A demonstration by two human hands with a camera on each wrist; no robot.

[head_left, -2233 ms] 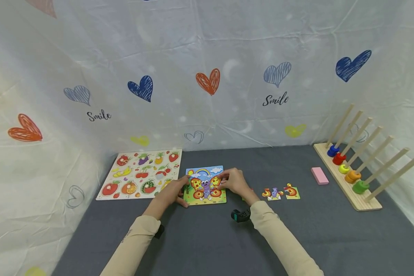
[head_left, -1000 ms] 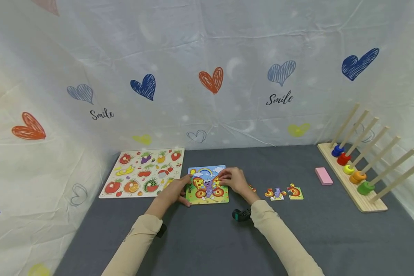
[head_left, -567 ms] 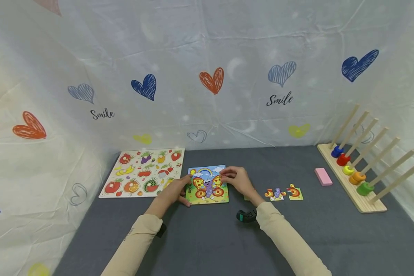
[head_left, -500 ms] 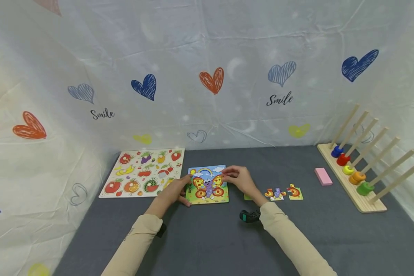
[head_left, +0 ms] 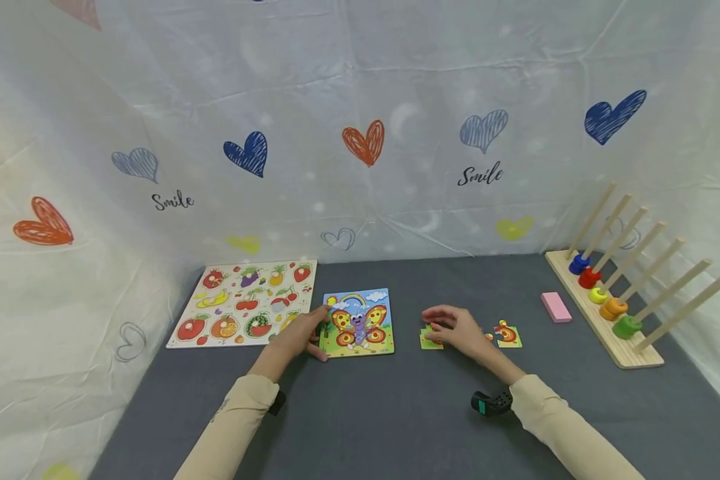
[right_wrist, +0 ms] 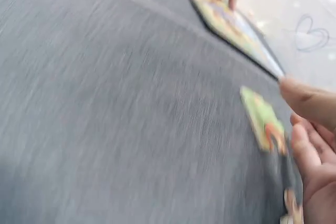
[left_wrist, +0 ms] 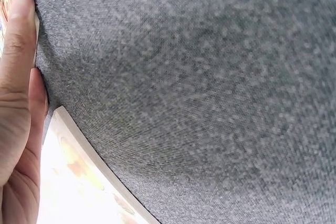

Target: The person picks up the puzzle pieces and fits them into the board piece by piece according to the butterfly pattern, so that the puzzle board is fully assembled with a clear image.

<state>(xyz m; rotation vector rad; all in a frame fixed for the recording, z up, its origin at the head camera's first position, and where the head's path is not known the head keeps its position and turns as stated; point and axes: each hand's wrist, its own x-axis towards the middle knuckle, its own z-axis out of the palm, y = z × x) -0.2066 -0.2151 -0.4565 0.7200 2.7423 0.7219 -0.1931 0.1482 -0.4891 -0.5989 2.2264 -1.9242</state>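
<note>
A square butterfly puzzle board (head_left: 358, 327) lies on the dark cloth. My left hand (head_left: 293, 339) grips it at its left edge. In the left wrist view the thumb (left_wrist: 17, 40) lies against the edge. My right hand (head_left: 465, 333) hovers, fingers parted, over a loose green-and-orange jigsaw piece (head_left: 430, 341). The right wrist view has this piece (right_wrist: 261, 116) below the thumb and fingers, with nothing between them. To the right lies another jigsaw piece (head_left: 509, 335). Between them, one more is mostly hidden by the right hand.
Behind the left hand lies a white fruit puzzle board (head_left: 246, 307). At far right stands a wooden peg rack (head_left: 630, 347) with coloured rings, its pegs leaning up. A pink block (head_left: 556, 307) lies beside it. A white curtain (head_left: 312, 100) with hearts closes off the back.
My right hand has left the butterfly puzzle board's right side and moved right, over the loose jigsaw pieces. The left hand stays on the board's left edge.
</note>
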